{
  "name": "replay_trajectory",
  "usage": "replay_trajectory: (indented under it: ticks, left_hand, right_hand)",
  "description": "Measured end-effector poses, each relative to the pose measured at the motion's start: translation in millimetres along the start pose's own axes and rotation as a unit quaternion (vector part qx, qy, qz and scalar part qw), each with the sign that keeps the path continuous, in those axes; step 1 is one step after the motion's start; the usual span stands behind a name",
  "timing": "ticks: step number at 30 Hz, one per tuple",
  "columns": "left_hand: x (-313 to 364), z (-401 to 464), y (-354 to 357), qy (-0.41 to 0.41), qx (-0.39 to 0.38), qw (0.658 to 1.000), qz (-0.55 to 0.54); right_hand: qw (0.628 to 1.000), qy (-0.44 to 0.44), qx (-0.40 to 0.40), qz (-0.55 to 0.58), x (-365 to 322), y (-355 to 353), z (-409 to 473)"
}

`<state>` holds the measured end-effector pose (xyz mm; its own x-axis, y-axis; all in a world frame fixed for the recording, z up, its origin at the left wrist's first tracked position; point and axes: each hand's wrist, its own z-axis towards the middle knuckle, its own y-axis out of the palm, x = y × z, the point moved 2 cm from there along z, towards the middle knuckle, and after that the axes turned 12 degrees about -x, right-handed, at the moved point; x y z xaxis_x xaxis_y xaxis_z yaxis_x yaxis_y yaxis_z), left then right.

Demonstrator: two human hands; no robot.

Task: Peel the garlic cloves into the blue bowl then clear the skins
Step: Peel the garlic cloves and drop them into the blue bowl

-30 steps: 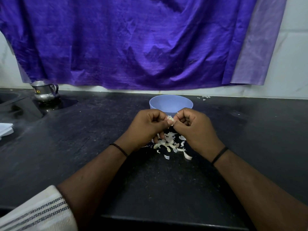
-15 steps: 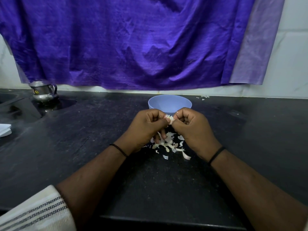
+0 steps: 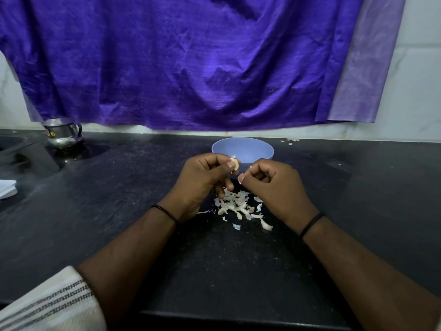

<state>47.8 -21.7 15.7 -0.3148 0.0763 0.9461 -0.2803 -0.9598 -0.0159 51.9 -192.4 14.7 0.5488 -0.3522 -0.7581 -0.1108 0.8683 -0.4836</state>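
The left hand [image 3: 202, 177] pinches a clove [image 3: 235, 164] just in front of the bowl [image 3: 242, 150], nearer than the right hand [image 3: 274, 187], which pinches a skin scrap [image 3: 240, 179] above the skins [image 3: 236, 205] on the bench [image 3: 119, 211].

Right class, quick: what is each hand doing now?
Left hand: pinching a garlic clove.
Right hand: fingers curled, pinching a bit of skin.
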Motion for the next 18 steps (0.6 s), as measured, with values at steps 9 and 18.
replay_trajectory:
  ticks: [9, 18]
  left_hand:
    - [-4.0, 1.4, -0.5, -0.005, 0.034, 0.999, 0.002]
    - [-7.7, 1.3, 2.0, 0.008, 0.043, 0.997, 0.067]
  right_hand:
    - [0.999, 0.008, 0.013, -0.035, 1.9, -0.8, 1.0]
    - [0.993, 0.068, 0.019, 0.09, -3.0, -1.6, 3.2]
